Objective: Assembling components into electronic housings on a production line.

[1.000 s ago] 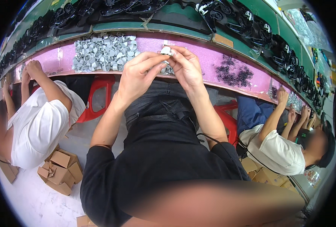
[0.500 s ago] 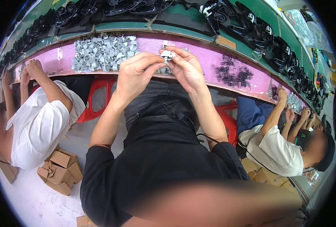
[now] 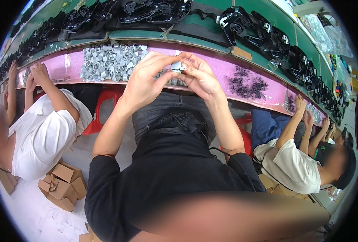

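Over the pink bench strip, my left hand [image 3: 150,78] and my right hand [image 3: 201,77] meet at their fingertips. Between them they pinch a small grey plastic part [image 3: 177,65], with a lighter piece at its right side. The fingers hide much of it, so I cannot make out its full shape. To the left of my left hand lies a heap of loose grey plastic parts [image 3: 110,62]. More grey parts show below my fingers. Right of my right hand is a scatter of small black pieces [image 3: 247,82] on the pink surface [image 3: 219,66].
Beyond the pink strip runs a green conveyor [image 3: 209,28] carrying black plastic housings [image 3: 154,11]. A brown block [image 3: 241,53] sits on its edge. Co-workers in white [image 3: 46,131] and cream [image 3: 293,161] shirts sit on either side. Cardboard boxes [image 3: 64,185] stand on the floor.
The part has turned between my fingers, showing a flat grey face now. My left fingers have closed further around it. The whole view has shifted slightly downward.
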Motion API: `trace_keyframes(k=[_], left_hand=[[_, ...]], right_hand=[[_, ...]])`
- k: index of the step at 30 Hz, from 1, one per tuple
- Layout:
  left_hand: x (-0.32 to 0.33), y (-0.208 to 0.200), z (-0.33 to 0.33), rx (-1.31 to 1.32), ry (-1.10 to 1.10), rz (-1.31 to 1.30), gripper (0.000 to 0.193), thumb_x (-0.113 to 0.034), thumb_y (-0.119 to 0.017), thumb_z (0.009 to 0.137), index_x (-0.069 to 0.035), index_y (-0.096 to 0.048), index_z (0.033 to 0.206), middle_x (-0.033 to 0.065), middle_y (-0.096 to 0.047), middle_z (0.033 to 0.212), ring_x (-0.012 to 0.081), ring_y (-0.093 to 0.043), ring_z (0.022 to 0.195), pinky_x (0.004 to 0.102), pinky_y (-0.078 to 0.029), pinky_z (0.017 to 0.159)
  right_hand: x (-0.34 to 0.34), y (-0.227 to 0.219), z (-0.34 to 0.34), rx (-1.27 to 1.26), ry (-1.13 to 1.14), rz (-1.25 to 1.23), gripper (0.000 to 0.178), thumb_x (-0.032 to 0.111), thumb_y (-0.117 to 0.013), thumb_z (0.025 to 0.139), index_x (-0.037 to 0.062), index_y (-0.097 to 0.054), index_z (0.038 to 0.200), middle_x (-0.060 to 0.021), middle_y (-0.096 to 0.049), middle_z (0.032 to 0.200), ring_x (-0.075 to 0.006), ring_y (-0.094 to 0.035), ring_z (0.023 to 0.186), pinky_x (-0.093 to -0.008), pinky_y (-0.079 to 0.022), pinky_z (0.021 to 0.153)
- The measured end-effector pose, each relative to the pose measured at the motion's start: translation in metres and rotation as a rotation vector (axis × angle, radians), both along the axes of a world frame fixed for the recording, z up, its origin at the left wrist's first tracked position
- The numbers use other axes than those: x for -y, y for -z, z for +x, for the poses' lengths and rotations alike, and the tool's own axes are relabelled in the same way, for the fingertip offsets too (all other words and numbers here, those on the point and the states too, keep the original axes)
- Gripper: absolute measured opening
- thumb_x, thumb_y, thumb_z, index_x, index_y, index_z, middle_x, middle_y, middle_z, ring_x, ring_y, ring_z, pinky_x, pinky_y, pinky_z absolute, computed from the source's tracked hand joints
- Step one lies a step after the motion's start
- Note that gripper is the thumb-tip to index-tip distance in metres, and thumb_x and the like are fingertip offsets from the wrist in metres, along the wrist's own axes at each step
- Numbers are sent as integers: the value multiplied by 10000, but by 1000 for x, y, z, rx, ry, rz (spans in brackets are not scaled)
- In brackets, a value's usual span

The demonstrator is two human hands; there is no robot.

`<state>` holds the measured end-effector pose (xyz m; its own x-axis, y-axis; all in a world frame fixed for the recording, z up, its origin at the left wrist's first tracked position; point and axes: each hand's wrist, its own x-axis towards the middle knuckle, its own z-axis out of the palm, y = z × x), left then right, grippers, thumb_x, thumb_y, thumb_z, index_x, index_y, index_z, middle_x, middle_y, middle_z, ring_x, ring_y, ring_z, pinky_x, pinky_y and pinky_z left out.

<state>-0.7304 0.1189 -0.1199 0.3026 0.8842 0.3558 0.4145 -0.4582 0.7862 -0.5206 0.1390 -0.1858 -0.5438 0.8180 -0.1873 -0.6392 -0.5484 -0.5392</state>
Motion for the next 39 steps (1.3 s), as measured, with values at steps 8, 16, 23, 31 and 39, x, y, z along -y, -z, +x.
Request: trace_keyframes(k=[8,16,23,31,39], left_hand=[[3,-12,-7,70,-83,-4,325,-12,-814,820,11,-752,1139,134,-758,1046,275,-692,982,362,-540,887],[17,-4,-19,130,-91,-43,315,-10,-813,820,28,-752,1127,151,-757,1037,277,-688,977,368,-523,911],[40,0,-34,133,-36,-158,345,-15,-821,813,13,-759,1151,135,-760,1068,268,-691,986,373,-539,921],[53,0,-44,139,21,-239,325,-18,-821,814,15,-756,1131,127,-764,1061,265,-704,991,373,-553,921],[55,6,-43,186,75,-236,331,-28,-827,817,16,-763,1140,131,-770,1075,272,-703,1007,376,-551,927]], right_hand=[[-61,-57,-16,894,394,514,212,178,-711,1011,-10,-684,1105,-74,-726,916,-107,-681,722,-245,-573,616],[-121,-81,-96,1390,321,1073,318,307,-755,945,-6,-775,891,-82,-701,678,-198,-670,586,-338,-532,591],[-86,-35,-146,536,-198,-5,578,492,-583,1064,-67,-636,1201,-149,-726,857,-161,-625,552,-305,-493,467],[-116,-1,-178,492,114,-104,562,401,-380,1106,-123,-570,1183,-257,-742,941,-292,-691,605,-419,-613,570],[-100,-8,-175,649,187,92,526,330,-371,1086,-156,-568,1051,-304,-724,827,-343,-730,606,-385,-609,514]])
